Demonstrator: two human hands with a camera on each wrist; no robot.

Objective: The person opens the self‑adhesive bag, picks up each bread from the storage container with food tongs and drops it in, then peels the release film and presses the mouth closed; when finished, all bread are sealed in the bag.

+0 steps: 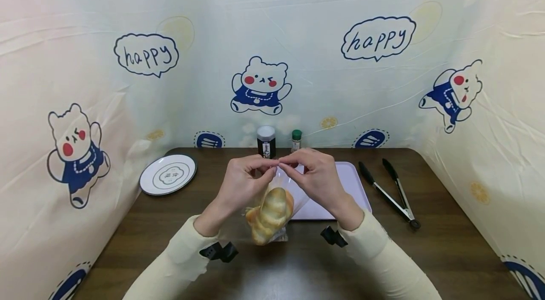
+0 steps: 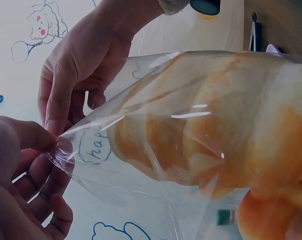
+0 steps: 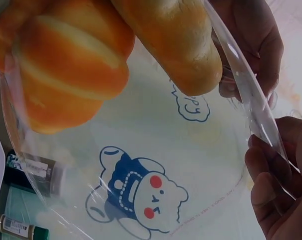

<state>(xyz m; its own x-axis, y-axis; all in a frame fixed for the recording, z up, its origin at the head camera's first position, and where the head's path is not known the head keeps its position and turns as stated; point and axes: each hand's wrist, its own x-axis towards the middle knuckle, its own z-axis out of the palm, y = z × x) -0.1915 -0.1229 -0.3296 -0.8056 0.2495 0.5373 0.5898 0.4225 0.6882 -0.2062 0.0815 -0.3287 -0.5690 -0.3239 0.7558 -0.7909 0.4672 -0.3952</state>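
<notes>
A clear plastic bag with several golden bread rolls in it hangs over the table between my hands. Thumb and fingers of my left hand pinch its upper edge from the left. From the right, my right hand pinches the same edge, fingertips almost meeting those of the left. In the left wrist view the bag's film gathers to a point at the fingers. The right wrist view shows a striped roll and a longer, smooth roll through the film.
Behind the bag lies a pale lilac tray, partly covered. Black-tipped metal tongs lie to its right. A white plate sits at the left. At the back stand a dark jar and a small green-capped bottle.
</notes>
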